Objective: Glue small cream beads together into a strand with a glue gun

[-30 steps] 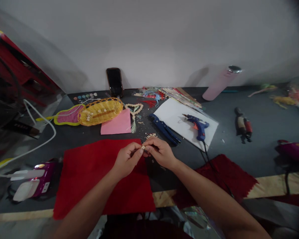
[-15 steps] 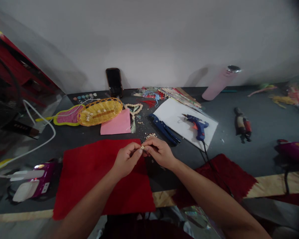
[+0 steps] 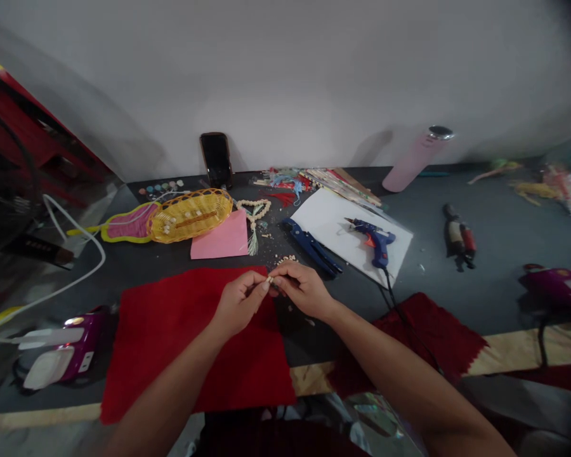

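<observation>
My left hand [image 3: 240,299] and my right hand [image 3: 303,289] meet above the right edge of a red cloth [image 3: 171,343]. Between their pinched fingertips is a small pale wooden piece [image 3: 269,280], too small to make out in detail. Just beyond my fingers lies a little heap of similar pale pieces [image 3: 286,259] on the dark table. A blue-handled cutter [image 3: 314,247] lies to the right of the heap. Farther right, a blue glue gun [image 3: 374,240] rests on a white sheet [image 3: 309,206].
A yellow woven basket [image 3: 195,216] overlaps a pink paper [image 3: 219,241] at the left. Near it are a beaded string with a tassel [image 3: 253,216] and a leaning phone [image 3: 216,158]. A pink bottle [image 3: 413,162], pliers [image 3: 459,238] and a purple power strip [image 3: 83,343] stand or lie around.
The view has shifted very slightly. Both hands keep their pinch on the small wooden piece in nearly the same place.
</observation>
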Demonstrator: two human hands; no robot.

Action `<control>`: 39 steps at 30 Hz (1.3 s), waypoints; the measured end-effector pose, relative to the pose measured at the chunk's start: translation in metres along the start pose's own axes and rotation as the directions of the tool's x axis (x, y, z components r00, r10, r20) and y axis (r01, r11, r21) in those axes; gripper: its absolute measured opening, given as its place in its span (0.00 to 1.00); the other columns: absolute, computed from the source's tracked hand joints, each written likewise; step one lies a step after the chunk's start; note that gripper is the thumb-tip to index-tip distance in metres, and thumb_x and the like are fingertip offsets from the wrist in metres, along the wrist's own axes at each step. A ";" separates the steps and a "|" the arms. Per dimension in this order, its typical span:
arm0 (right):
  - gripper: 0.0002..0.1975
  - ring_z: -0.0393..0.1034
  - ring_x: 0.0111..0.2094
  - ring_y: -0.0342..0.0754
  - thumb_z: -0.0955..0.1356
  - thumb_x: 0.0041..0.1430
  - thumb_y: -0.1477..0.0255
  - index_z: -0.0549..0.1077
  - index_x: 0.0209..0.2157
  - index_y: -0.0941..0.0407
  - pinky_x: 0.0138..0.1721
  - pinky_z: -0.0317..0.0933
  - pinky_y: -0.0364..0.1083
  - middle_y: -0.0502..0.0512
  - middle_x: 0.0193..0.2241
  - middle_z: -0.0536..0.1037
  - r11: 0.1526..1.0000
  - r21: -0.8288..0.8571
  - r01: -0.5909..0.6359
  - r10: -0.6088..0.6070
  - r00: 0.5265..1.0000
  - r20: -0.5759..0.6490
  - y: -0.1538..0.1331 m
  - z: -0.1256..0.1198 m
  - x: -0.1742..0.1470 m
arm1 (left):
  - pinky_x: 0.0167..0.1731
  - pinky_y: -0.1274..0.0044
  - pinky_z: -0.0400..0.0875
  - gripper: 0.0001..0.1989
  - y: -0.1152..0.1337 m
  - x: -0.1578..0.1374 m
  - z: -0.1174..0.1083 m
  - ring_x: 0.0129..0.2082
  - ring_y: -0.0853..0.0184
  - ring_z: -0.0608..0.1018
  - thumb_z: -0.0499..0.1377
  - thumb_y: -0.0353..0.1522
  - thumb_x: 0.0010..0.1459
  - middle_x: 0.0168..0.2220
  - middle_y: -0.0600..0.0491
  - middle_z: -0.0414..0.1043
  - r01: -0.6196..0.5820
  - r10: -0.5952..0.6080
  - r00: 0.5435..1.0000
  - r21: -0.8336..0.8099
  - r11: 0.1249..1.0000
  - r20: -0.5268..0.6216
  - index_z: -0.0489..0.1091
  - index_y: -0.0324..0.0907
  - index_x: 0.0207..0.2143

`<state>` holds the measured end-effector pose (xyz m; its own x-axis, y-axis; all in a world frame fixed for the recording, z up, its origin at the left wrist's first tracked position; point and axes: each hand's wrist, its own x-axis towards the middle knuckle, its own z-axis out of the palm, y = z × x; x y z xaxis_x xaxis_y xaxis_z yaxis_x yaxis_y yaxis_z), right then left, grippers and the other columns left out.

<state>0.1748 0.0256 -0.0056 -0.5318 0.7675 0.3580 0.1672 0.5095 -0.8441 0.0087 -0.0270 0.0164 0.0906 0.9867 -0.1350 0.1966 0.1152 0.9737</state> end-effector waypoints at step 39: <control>0.08 0.67 0.41 0.53 0.65 0.57 0.71 0.71 0.34 0.62 0.42 0.58 0.46 0.64 0.37 0.73 0.378 -0.876 -0.299 0.333 0.927 -0.172 0.028 -0.058 0.005 | 0.10 0.91 0.49 0.07 -0.024 0.052 -0.012 0.13 0.85 0.59 0.61 0.29 0.50 0.25 0.55 0.69 0.164 -0.182 0.981 -0.801 0.576 0.069 0.68 0.35 0.33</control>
<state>0.2247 0.0665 -0.0044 -0.2943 0.9482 0.1195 0.9495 0.3043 -0.0763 -0.0027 0.0225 -0.0115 0.1207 0.9387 -0.3228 -0.6537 0.3199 0.6858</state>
